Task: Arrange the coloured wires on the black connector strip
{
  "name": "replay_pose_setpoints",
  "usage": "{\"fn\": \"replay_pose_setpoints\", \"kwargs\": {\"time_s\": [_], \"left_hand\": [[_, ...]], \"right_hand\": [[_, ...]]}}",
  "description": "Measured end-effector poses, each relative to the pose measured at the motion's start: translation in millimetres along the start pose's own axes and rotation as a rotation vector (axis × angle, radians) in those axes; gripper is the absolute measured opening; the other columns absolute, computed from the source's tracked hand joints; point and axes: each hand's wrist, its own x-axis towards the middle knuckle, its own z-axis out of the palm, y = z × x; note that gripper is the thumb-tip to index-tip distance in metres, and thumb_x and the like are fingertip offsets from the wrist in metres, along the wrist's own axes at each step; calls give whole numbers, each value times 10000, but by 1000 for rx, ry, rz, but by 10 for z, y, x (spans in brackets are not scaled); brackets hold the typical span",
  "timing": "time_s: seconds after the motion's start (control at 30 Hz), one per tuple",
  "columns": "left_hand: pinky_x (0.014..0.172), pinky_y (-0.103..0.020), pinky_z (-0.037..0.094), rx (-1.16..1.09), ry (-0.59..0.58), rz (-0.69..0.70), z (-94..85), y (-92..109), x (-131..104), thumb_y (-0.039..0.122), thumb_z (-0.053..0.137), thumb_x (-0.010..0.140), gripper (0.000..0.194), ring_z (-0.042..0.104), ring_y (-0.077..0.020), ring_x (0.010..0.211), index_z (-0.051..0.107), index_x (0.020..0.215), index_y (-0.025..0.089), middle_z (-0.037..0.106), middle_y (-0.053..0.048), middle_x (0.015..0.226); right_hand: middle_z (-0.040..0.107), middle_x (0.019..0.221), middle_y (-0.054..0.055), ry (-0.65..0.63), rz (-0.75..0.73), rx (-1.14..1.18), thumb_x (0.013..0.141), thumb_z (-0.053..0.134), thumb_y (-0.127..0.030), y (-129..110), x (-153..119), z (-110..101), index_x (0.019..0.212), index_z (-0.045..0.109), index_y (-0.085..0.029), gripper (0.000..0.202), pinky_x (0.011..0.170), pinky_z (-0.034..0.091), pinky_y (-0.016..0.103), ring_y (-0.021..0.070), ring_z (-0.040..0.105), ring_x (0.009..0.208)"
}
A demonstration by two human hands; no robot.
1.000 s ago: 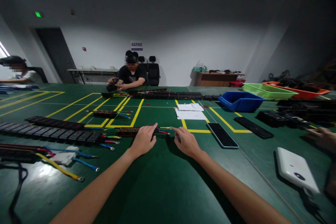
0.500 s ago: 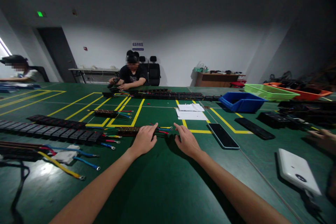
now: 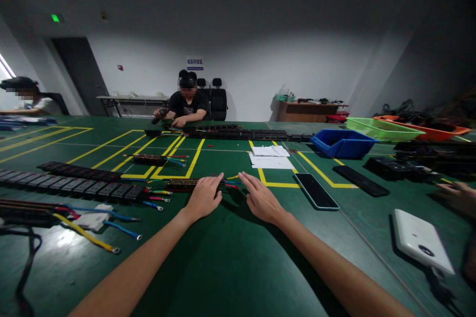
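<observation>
While your left hand [image 3: 203,197] lay over the right end of a slim wired module [image 3: 181,185], its index finger pointed forward and its thumb stood apart; whether the fingers gripped the module or only rested on it could not be told. The module sat on the green table [image 3: 223,272] in front of you, its leads coming out to the right from under that hand. Your right hand [image 3: 263,201] had its fingertips at the far end of the yellow lead [image 3: 232,177], index and middle fingers stretched close together, though you could not have told from this view whether they pinched it. A red lead [image 3: 230,186] ran just nearer to you. To the left lay a segmented black strip [image 3: 70,185], and a smaller wired bundle [image 3: 148,160] lay farther off. White papers [image 3: 270,161] lay beyond your right hand, a phone [image 3: 316,191] to its right.
</observation>
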Motion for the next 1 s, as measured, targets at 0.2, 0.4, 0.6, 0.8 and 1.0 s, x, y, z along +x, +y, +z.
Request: {"fn": "replay_pose_setpoints", "kwargs": {"time_s": [0.2,0.4,0.6,0.8,1.0], "left_hand": [[1092,-463,407,-12,5,1,-1,5,-4,235,495,929,573,578,-257,1195,418,1494,173,645,-118,1281],[1108,-478,398,-28,-15,-13,-33,18,-8,261,479,955,561,576,-253,1203,406,1505,175,644,-111,1286],[1112,-483,400,-31,-26,-23,-55,32,-3,263,483,959,555,577,-255,1207,412,1503,177,647,-107,1282],[1111,-472,399,-26,-29,-24,-53,35,4,251,491,950,558,574,-254,1203,422,1496,159,643,-118,1283],[1117,-485,390,-38,-36,-30,-42,24,3,258,486,954,567,565,-256,1220,406,1508,162,635,-119,1304]], "right_hand": [[458,1480,148,17,55,-20,866,434,-80,-31,7,-10,1568,243,-158,732,1149,391,441,254,425,1366],[620,1067,111,58,217,-126,908,452,-114,-20,7,-6,1245,580,-151,363,941,491,403,247,562,1021],[594,952,85,72,199,-145,930,471,-138,-2,0,14,1070,654,-180,234,870,480,369,236,554,945],[596,943,82,84,209,-156,932,471,-133,-7,-4,16,1109,663,-169,264,861,476,367,234,556,937],[607,977,87,70,183,-120,921,491,-134,-12,-7,-2,1157,652,-174,288,857,490,363,229,562,942]]}}
